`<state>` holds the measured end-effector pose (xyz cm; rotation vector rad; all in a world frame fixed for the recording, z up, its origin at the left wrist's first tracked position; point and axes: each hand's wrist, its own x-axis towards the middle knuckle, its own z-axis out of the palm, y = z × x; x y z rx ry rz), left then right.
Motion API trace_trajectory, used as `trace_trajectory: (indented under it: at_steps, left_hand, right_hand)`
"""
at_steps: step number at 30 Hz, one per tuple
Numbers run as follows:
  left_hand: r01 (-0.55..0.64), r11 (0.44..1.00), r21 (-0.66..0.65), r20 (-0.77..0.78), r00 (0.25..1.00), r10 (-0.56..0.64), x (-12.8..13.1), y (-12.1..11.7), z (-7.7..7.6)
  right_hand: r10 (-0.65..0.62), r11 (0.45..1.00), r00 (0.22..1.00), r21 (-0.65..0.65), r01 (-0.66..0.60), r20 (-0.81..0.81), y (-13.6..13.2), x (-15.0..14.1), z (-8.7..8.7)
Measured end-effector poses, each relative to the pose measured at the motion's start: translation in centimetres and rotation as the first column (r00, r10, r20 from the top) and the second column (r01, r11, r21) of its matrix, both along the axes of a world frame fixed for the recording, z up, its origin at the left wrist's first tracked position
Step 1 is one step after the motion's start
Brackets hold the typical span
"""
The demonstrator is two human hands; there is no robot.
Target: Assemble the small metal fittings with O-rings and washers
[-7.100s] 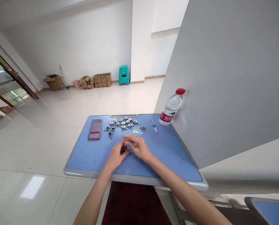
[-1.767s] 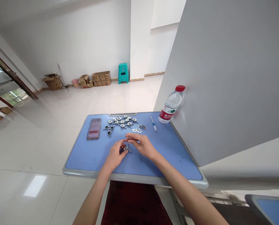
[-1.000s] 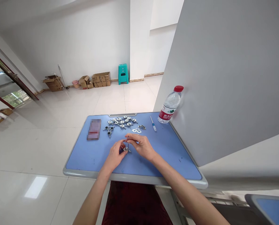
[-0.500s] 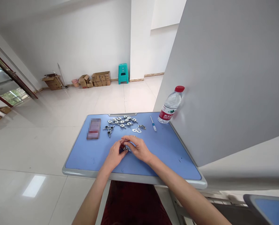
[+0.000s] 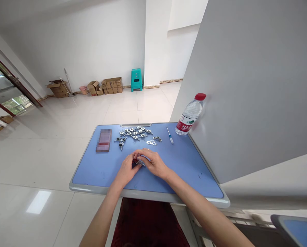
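Close to the table's front, my left hand point(image 5: 127, 168) and my right hand point(image 5: 154, 163) meet around a small silvery metal part point(image 5: 139, 163). Fingers of both hands are closed on it, and they hide most of its shape. Something dark red shows between the fingers, too small to name. Beyond my hands lies a pile of similar metal parts point(image 5: 135, 132) with round bodies and prongs. Several with black round centres point(image 5: 121, 140) sit at its near left. Flat ring-shaped metal plates point(image 5: 151, 142) and thin metal clips point(image 5: 157, 138) lie to the right.
A small screwdriver point(image 5: 170, 136) lies right of the plates. At the blue table's point(image 5: 91, 175) back right stands a water bottle point(image 5: 191, 115) beside a grey panel point(image 5: 246, 85). A blurred-out reddish item point(image 5: 103, 140) lies on the left. Cardboard boxes point(image 5: 112, 85) and a teal stool point(image 5: 136, 79) stand along the wall.
The view has shifted very slightly. Both hands stay together on the small metal part, with slightly more of it and the dark red bit showing between the fingers.
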<state>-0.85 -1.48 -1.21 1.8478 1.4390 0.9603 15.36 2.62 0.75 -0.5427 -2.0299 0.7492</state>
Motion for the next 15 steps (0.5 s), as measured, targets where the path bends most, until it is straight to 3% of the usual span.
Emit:
trace_trajectory:
  at_steps: [11,15]
  left_hand:
    - [0.011,1.0,0.022,-0.024,1.0,-0.011,-0.05,0.18,-0.25]
    - [0.008,1.0,0.019,-0.011,1.0,-0.008,-0.02,0.18,-0.37]
  right_hand:
    - [0.046,0.995,0.999,-0.093,-0.044,0.01,0.34,-0.1,0.11]
    - [0.048,0.997,0.999,-0.061,-0.047,0.012,0.29,-0.33,0.01]
